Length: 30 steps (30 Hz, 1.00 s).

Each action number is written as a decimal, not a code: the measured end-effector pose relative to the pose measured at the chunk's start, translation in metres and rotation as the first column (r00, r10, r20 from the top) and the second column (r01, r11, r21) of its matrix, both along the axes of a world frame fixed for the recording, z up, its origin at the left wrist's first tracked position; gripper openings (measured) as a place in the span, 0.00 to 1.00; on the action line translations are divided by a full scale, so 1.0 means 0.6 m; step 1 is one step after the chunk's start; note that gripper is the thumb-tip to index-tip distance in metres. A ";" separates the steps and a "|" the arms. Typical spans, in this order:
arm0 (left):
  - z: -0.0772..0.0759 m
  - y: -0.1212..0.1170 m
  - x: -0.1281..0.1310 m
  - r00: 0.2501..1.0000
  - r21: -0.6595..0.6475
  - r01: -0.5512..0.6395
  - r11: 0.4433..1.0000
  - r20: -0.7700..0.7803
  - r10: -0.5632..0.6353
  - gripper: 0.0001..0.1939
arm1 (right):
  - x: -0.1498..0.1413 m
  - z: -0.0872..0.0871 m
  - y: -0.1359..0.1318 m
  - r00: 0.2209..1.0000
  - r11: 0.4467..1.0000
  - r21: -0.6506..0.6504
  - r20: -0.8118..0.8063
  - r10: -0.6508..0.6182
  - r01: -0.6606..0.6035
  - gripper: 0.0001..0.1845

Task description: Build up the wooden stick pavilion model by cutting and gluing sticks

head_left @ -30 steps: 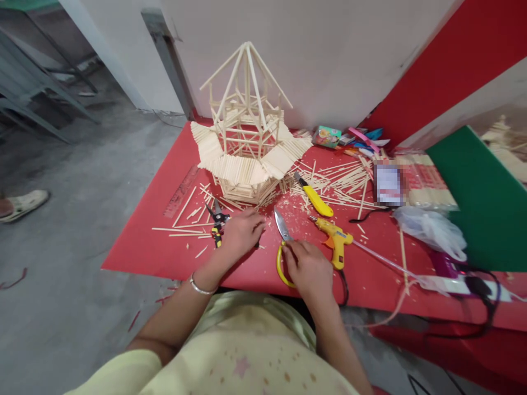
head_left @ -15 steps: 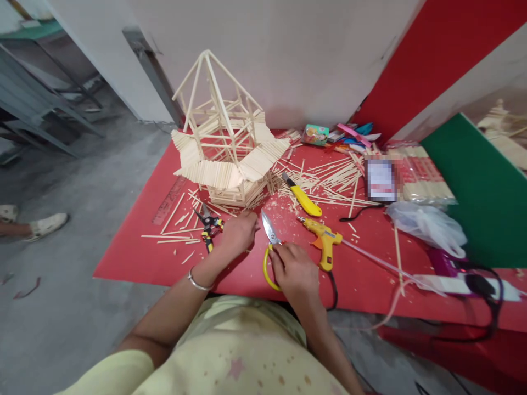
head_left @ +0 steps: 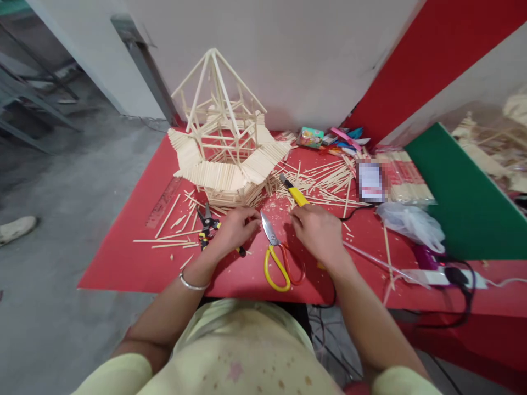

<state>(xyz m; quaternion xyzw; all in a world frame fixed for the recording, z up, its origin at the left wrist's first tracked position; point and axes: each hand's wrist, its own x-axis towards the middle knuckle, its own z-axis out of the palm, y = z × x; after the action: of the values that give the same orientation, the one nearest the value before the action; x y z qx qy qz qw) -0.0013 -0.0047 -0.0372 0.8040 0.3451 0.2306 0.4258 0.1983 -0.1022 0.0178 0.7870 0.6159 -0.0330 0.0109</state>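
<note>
You seem between grips: left hand [head_left: 234, 229] half-curled, hold unclear; right hand [head_left: 320, 230] likewise, scissors [head_left: 272, 239] at its eight o'clock would need grasping.

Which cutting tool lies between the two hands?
The scissors with yellow and red loops, in plain view; the left hand partly hides the pliers, the right hand the yellow knife.

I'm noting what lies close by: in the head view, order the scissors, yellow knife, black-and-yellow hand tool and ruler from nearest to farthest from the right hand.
From the right hand:
1. Yellow knife: forward, partly covered by that hand.
2. Scissors: to the left.
3. Black-and-yellow hand tool: farther left, partly covered by the left hand.
4. Ruler: farthest left.
</note>
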 end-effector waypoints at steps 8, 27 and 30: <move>-0.008 0.006 0.001 0.968 -0.337 -0.094 0.937 0.187 0.165 0.09 | 0.020 -0.048 0.106 0.997 0.975 -0.221 0.063 0.045 -0.030 0.20; 0.024 -0.004 -0.017 0.882 -0.694 0.130 0.708 0.407 0.237 0.21 | -0.080 0.017 0.030 0.785 0.906 0.370 -0.489 0.380 -0.208 0.11; 0.032 -0.007 -0.023 0.858 -0.727 0.197 0.658 0.453 0.244 0.21 | -0.099 0.012 0.019 0.775 0.897 0.417 -0.516 0.364 -0.145 0.11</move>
<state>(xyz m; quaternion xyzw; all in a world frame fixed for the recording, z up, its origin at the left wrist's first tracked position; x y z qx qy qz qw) -0.0150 -0.0086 -0.0181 0.4578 0.2932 0.2780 0.7919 0.1389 -0.0906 0.0250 0.6350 0.6872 -0.1587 -0.3152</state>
